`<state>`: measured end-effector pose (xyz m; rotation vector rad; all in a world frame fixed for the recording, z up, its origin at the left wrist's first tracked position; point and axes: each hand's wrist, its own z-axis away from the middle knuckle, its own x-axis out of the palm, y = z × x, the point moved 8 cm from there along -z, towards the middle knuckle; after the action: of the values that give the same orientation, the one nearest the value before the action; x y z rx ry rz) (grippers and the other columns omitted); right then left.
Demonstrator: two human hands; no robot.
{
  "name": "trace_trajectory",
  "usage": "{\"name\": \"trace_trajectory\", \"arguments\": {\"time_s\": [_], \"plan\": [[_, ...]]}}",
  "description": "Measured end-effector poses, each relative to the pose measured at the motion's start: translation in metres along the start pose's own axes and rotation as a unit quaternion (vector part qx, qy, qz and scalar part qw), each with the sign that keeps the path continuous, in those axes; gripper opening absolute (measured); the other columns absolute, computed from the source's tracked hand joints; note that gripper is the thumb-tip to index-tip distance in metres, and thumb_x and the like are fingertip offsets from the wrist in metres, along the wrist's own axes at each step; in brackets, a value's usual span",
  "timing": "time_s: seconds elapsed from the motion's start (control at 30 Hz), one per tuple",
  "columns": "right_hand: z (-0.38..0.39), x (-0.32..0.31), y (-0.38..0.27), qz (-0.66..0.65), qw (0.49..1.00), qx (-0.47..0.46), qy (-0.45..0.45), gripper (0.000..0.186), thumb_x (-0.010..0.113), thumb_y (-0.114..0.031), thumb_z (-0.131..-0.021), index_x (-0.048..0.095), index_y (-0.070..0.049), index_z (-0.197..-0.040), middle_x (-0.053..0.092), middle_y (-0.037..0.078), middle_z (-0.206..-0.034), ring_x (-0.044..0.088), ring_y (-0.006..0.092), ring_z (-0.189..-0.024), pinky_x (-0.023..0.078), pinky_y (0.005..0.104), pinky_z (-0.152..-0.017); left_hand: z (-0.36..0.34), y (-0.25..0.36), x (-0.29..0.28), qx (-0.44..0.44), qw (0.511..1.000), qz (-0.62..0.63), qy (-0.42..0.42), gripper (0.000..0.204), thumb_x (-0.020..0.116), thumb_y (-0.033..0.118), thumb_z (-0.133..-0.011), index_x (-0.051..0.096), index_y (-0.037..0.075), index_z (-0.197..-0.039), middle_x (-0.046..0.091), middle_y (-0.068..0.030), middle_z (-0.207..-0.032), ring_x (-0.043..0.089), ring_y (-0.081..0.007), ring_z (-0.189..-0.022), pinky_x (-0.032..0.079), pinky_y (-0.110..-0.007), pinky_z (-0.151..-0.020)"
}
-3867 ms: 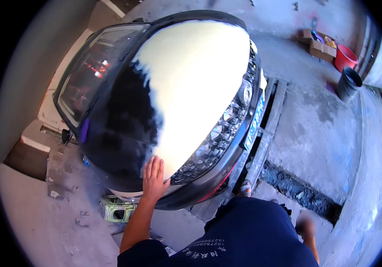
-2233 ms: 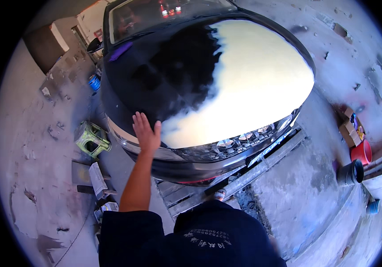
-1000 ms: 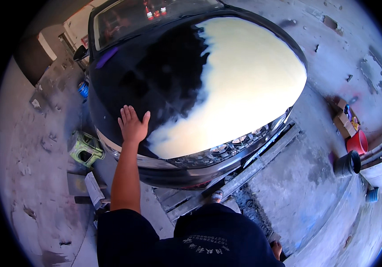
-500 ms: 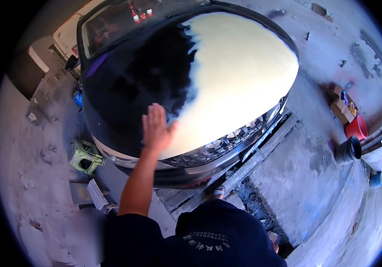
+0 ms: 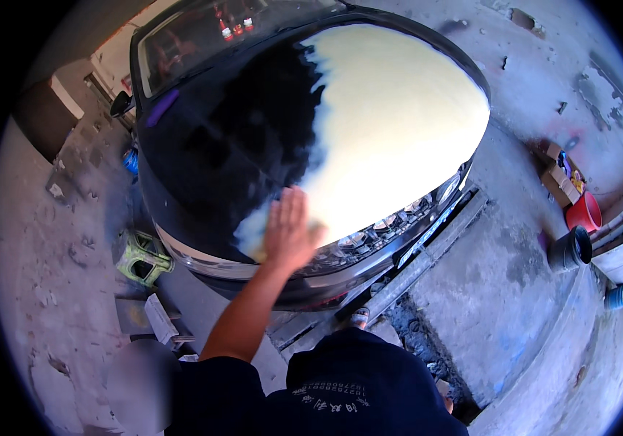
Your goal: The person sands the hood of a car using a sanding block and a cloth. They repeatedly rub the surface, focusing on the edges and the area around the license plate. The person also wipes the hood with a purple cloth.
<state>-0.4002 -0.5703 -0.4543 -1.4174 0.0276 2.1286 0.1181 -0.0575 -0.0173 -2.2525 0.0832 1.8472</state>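
On the glossy black car hood (image 5: 253, 138), half glaring pale, the left hand (image 5: 290, 229) lies flat, grip released.

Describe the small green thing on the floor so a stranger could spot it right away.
Start at the black car and drop to the concrete left of its bumper. There sits a low stool, the only lime-green thing among grey slabs.

Your left hand (image 5: 287, 231) is bare, no glove, and motion-blurred, so rings or marks can't be made out. Forearm bare up to a short dark navy sleeve. Your top is dark navy too, with a small line of pale printed characters across the chest. Right hand is out of sight.
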Motion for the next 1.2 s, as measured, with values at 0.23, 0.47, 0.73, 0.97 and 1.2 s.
{"name": "trace_trajectory", "arguments": {"time_s": [0.23, 0.47, 0.73, 0.97, 1.2], "plan": [[-0.009, 0.012, 0.064, -0.229, 0.952, 0.203, -0.021, 0.035, 0.052, -0.039, -0.093, 0.069, -0.009, -0.095, 0.068, 0.017, -0.09, 0.065, 0.0366, -0.085, 0.051, 0.0456, -0.075, -0.067, -0.099, -0.02, -0.248, 0.968, 0.021, 0.033, 0.091, 0.033, 0.065, -0.094, 0.019, -0.006, -0.149, 0.012, -0.0259, -0.158, 0.006, -0.0356, -0.148, 0.005, -0.045, -0.119], [0.008, 0.017, 0.037, -0.137, 0.986, 0.09, 0.037, 0.026, 0.052, -0.027, -0.092, 0.064, -0.007, -0.105, 0.064, 0.018, -0.098, 0.062, 0.0357, -0.092, 0.048, 0.0459, -0.081, -0.039, 0.067, -0.009, 0.005, 1.0, 0.001, 0.026, 0.093, 0.033, 0.064, -0.095, 0.011, -0.007, -0.15, 0.007, -0.0235, -0.159, 0.002, -0.0353, -0.148, 0.001, -0.044, -0.12], [0.029, 0.012, 0.01, -0.068, 0.99, -0.031, 0.118, 0.027, 0.053, -0.013, -0.091, 0.058, -0.004, -0.117, 0.06, 0.019, -0.107, 0.058, 0.0346, -0.1, 0.045, 0.0462, -0.087, -0.031, 0.025, -0.01, 0.015, 0.997, 0.039, 0.059, 0.086, 0.051, 0.051, -0.092, 0.017, -0.001, -0.151, 0.013, -0.0204, -0.159, 0.009, -0.0325, -0.149, 0.006, -0.047, -0.119], [0.072, 0.024, 0.001, 0.05, 0.981, -0.075, 0.169, 0.03, 0.055, -0.014, -0.092, 0.058, -0.004, -0.121, 0.06, 0.02, -0.118, 0.056, 0.0344, -0.112, 0.043, 0.0488, -0.096, -0.076, -0.079, -0.027, -0.258, 0.965, 0.03, 0.036, 0.091, 0.031, 0.065, -0.094, 0.018, -0.006, -0.149, 0.012, -0.0236, -0.158, 0.008, -0.0337, -0.148, 0.007, -0.045, -0.119], [0.038, 0.004, 0.011, -0.036, 0.997, 0.021, 0.068, 0.022, 0.05, -0.017, -0.096, 0.059, -0.005, -0.111, 0.061, 0.015, -0.109, 0.058, 0.0291, -0.104, 0.045, 0.0432, -0.091, -0.021, -0.024, -0.019, -0.179, 0.981, 0.015, 0.073, 0.09, 0.041, 0.06, -0.093, 0.022, -0.011, -0.146, 0.013, -0.0318, -0.155, 0.006, -0.0419, -0.147, 0.004, -0.048, -0.119]]}}
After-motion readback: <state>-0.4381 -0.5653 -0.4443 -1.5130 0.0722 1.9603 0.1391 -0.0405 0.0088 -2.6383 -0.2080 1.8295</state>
